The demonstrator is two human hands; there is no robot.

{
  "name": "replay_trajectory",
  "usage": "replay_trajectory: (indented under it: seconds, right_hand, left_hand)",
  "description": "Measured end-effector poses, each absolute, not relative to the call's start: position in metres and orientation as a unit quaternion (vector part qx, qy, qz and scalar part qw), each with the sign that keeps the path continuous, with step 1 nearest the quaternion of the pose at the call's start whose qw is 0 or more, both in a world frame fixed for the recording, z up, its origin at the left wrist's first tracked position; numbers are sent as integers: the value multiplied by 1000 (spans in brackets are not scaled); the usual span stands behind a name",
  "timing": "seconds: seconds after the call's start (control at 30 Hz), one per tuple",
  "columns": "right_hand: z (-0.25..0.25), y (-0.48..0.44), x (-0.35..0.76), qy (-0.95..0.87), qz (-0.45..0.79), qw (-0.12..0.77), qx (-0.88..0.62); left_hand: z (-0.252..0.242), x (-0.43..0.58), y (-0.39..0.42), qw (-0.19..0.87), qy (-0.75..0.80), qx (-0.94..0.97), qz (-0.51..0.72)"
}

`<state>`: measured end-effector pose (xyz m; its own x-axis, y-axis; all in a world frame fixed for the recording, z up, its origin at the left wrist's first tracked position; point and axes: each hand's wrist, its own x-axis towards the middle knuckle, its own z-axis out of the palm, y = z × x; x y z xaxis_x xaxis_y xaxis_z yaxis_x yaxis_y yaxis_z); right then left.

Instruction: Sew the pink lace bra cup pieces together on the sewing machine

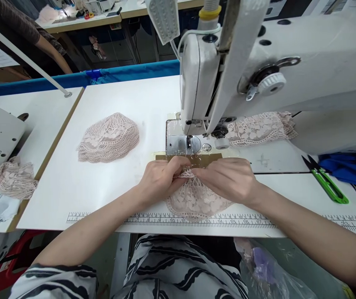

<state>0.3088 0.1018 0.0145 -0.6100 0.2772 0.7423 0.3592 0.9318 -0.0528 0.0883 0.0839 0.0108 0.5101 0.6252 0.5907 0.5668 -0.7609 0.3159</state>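
Observation:
A pale pink lace piece (196, 199) lies on the white table (109, 191) just in front of the sewing machine's needle plate (180, 143). My left hand (160, 176) pinches its upper edge, fingers closed on the lace. My right hand (227, 178) meets it from the right, fingers also pressed on that same edge. Both hands sit a short way below the presser foot (190, 141). The white sewing machine (259, 70) rises behind them.
A stack of pink lace pieces (109, 139) lies left of the machine, and more sewn lace (260, 128) trails behind the needle. Green thread snips (327, 182) rest at right. A ruler strip (227, 220) runs along the table's front edge. Another person's arm (53, 50) shows far left.

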Motion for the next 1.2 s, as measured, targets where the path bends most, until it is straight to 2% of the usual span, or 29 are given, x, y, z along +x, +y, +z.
replay_trajectory:
  seconds: [0.13,0.3,0.43,0.5,0.57,0.63,0.73,0.83,0.97,1.07,1.2]
  right_hand:
    - [22,101,312,-907,-148,380,-100]
    - [24,99,314,-919,-174,341,-95]
    - [26,97,314,-914,-155,366,-81]
    - [28,97,313,-911,-97,383,-115]
    - [29,99,312,-907,35,379,-180]
    - [28,104,310,-886,183,343,-254]
    - [20,113,305,-851,264,296,-344]
    - [10,120,301,-843,231,288,-391]
    - [3,125,298,-826,210,272,-447]
    - [1,125,297,-819,200,273,-464]
    - [1,124,298,-858,125,271,-418]
  left_hand:
    - [11,88,82,50,317,877,357]
    - [9,87,82,11,318,867,383]
    - [12,86,80,20,335,862,379]
    - [17,87,79,89,355,860,356]
    - [22,88,79,201,387,847,303]
    - [24,91,79,262,426,831,245]
    - [19,95,80,162,486,832,213]
    - [12,98,81,28,502,836,221]
    - [10,99,78,-102,432,863,239]
    - [10,98,74,-165,369,883,240]
    - [12,98,68,-182,348,898,197]
